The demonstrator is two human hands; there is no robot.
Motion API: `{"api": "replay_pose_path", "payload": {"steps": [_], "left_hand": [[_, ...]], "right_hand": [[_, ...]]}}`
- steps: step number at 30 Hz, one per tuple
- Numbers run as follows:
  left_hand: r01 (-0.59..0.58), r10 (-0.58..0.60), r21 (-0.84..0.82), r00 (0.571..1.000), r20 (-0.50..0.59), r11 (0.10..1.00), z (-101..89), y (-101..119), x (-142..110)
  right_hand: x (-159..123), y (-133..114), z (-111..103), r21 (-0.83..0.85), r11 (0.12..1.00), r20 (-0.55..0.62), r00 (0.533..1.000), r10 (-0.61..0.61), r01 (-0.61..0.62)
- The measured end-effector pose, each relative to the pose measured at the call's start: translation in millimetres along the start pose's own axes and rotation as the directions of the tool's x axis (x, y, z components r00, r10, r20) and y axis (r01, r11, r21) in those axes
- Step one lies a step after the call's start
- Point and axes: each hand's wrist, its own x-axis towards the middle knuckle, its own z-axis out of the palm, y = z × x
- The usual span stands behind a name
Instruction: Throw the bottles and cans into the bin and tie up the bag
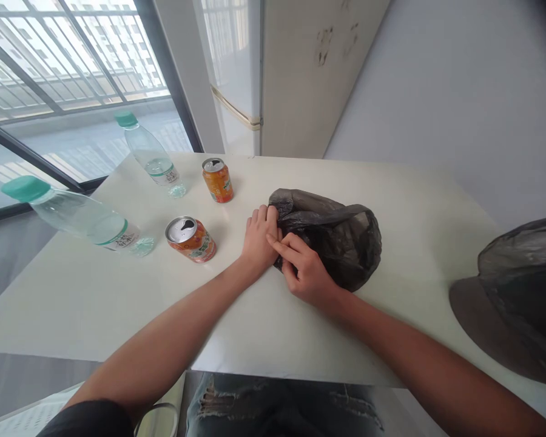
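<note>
A crumpled dark grey plastic bag [341, 233] lies in the middle of the white table [255, 328]. My left hand [258, 238] is closed on the bag's left edge, fingers curled into the plastic. My right hand [303, 267] pinches the same edge just beside it, index finger stretched toward the left hand. An orange drink can [192, 238] stands a little left of my left hand, its top open. A second orange can [217, 179] stands farther back.
Two clear water bottles with green caps stand at the left: one near [84, 217], one farther back [152, 155]. Another dark grey plastic bag [514, 297] hangs over the table's right edge. A white fridge [246, 73] and a window lie beyond the table.
</note>
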Motion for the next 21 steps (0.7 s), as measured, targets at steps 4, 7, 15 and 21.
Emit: {"api": "replay_pose_path", "payload": {"steps": [4, 7, 15, 21], "left_hand": [[0.02, -0.021, 0.012, 1.0, 0.012, 1.0, -1.1, 0.9, 1.2], [0.028, -0.028, 0.014, 0.999, 0.015, 1.0, -1.6, 0.7, 1.8], [0.012, -0.013, -0.028, 1.0, -0.015, 1.0, 0.5, -3.0, 0.8], [0.025, -0.026, -0.019, 0.999, -0.035, 1.0, 1.7, -2.5, 0.9]], "right_hand": [[-0.5, -0.6, -0.9, 0.022, 0.999, -0.017, 1.0, -0.024, 0.024], [-0.2, -1.8, -0.9, 0.064, 0.998, -0.024, 0.999, -0.022, 0.023], [1.0, -2.8, -0.6, 0.037, 0.996, -0.027, 0.996, 0.081, -0.08], [1.1, -2.1, -1.9, 0.049, 0.999, -0.057, 0.998, 0.012, -0.009]]}}
